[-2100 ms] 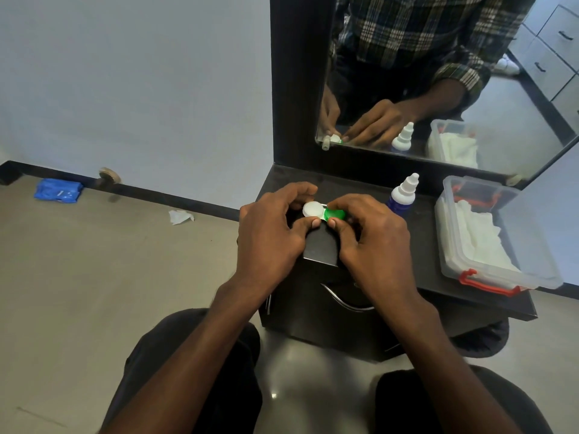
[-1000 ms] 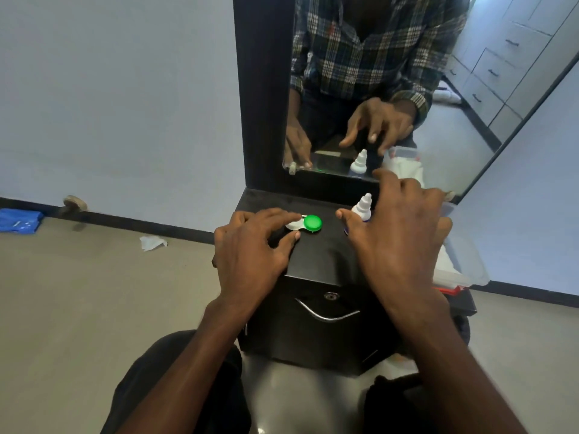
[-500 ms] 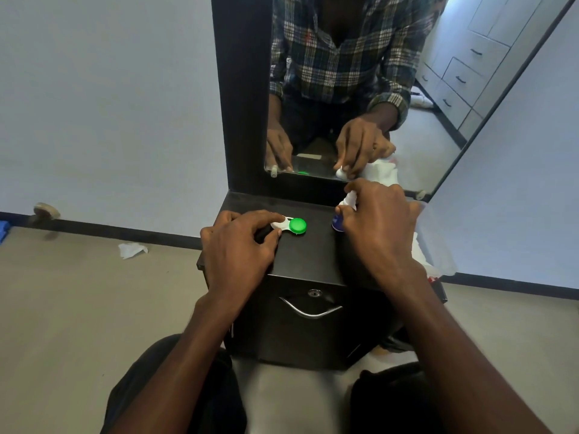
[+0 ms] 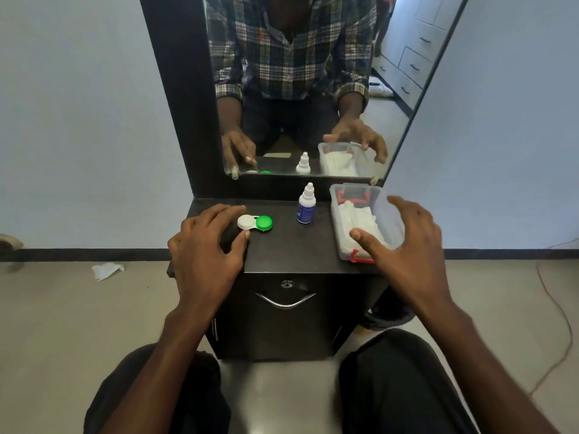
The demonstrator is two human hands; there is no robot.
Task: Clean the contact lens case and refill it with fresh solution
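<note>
lens case [image 4: 254,222] beside left grip [image 4: 206,245] — apart

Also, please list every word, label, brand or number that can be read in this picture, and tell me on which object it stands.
None can be read.
Dropper bottle: its blue label carries print, too small and blurred to read.
Contact lens case: no marking shows on the white or the green cap.
Clear plastic box: no text visible.
Black cabinet: no text visible.

Mirror [image 4: 300,89]; paper scrap [image 4: 106,270] on floor [image 4: 62,324]
</note>
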